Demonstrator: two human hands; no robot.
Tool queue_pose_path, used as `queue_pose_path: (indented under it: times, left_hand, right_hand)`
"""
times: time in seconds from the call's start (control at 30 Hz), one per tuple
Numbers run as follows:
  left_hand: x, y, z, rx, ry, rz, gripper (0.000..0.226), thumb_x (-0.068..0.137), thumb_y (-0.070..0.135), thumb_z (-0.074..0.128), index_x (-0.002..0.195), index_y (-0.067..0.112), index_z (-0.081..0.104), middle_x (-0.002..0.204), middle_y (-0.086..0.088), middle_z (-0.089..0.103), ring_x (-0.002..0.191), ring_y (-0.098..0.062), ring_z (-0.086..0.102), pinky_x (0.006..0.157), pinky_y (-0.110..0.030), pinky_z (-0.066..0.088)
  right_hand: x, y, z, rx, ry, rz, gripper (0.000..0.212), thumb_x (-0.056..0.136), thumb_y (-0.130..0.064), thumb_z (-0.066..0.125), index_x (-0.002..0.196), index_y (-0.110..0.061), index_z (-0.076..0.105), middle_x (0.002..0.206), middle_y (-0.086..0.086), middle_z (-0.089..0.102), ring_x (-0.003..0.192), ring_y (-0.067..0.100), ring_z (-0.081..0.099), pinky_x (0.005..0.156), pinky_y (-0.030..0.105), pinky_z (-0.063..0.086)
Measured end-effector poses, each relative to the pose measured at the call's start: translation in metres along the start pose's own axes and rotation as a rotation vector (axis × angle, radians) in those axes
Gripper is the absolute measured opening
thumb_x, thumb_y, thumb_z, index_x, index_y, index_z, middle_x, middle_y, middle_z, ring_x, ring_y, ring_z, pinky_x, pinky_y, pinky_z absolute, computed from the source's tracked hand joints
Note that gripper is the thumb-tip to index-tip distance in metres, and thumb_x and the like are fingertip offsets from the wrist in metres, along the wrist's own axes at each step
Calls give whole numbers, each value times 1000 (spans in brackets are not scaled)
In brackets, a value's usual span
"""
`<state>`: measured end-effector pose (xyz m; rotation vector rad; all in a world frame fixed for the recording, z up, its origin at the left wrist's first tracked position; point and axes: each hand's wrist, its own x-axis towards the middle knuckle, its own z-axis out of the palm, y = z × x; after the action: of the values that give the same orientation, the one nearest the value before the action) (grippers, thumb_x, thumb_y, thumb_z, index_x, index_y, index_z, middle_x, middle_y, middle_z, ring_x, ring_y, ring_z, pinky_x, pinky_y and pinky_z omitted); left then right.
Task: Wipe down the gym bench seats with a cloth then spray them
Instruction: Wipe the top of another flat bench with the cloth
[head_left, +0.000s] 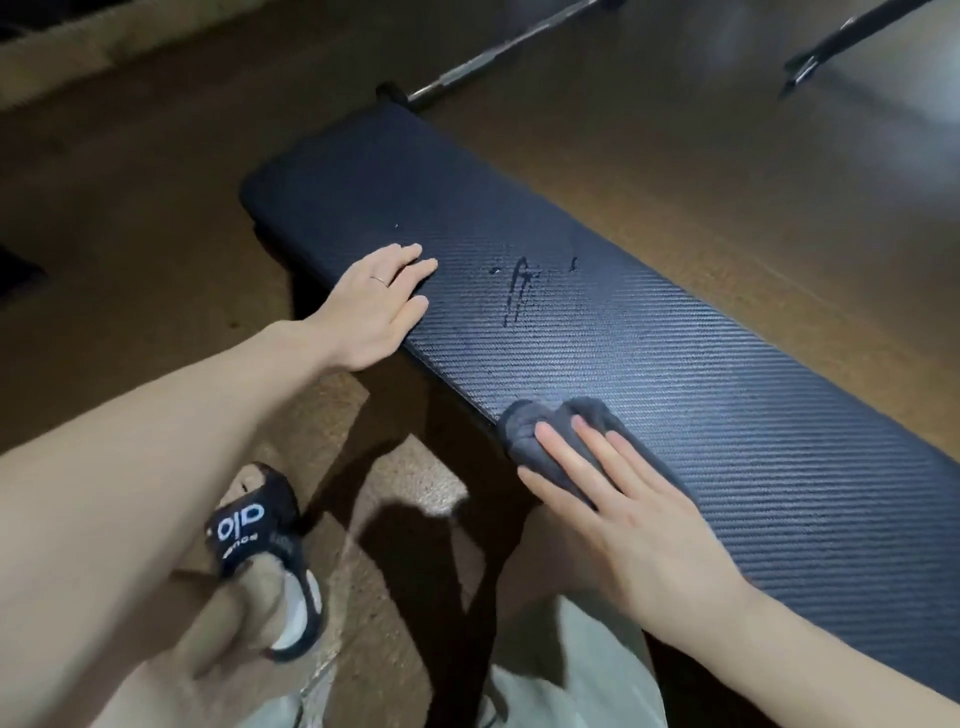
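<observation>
A long black bench seat (701, 364) with a woven texture runs from upper left to lower right. Wet streaks (519, 291) mark its middle. My left hand (374, 306) rests flat on the seat's near edge, fingers straight, a ring on one finger. My right hand (618, 509) presses a grey cloth (550, 431) onto the near edge of the seat with straight fingers. The cloth is bunched under my fingertips. No spray bottle is in view.
Brown floor (675, 166) surrounds the bench. A metal barbell (498, 52) lies on the floor beyond the bench's far end, and another dark bar (841, 41) sits at the upper right. My foot in a black sandal (265, 551) stands left of the bench leg.
</observation>
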<state>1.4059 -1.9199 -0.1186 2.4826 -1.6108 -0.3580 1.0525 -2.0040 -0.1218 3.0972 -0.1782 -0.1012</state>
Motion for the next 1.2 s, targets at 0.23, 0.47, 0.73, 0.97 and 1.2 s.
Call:
queue_pose_path:
  times: [0.23, 0.47, 0.73, 0.97, 1.2]
  left_hand:
    - [-1, -12, 3, -1, 24, 91, 68, 102, 47, 21, 158, 12, 39, 167, -13, 30, 154, -36, 25, 125, -46, 16]
    - [7, -102, -23, 131, 24, -184, 78, 102, 69, 16, 165, 21, 18, 172, -13, 11, 158, -30, 5, 129, -48, 2]
    - [17, -112, -12, 13, 51, -183, 83, 94, 69, 17, 163, 23, 16, 172, -8, 2, 158, -25, -8, 125, -48, -13]
    - [22, -111, -11, 53, 45, -222, 67, 105, 59, 19, 164, 28, 10, 173, -3, -5, 158, -20, -14, 125, -46, -14]
    - [26, -88, -17, 9, -33, -336, 75, 104, 63, 22, 165, 23, 5, 173, -4, -13, 158, -24, -21, 126, -49, -14]
  right_hand:
    - [116, -19, -4, 64, 53, 25, 65, 92, -26, 43, 156, -33, 38, 169, 7, 18, 156, 37, 13, 127, 48, 11]
    - [160, -29, -11, 107, 82, 74, 64, 96, -25, 44, 158, -34, 32, 170, 6, 13, 157, 32, 10, 128, 44, 8]
    - [103, -16, -12, 37, -18, 66, 68, 96, -31, 46, 160, -37, 25, 171, 5, 12, 157, 34, 7, 126, 49, 13]
    - [253, -40, -17, 123, 83, 73, 65, 94, -24, 54, 156, -34, 37, 170, 8, 17, 157, 35, 9, 128, 45, 7]
    - [125, -23, -13, 55, -42, 78, 68, 99, -31, 42, 161, -39, 17, 171, 1, 5, 158, 29, 2, 127, 47, 12]
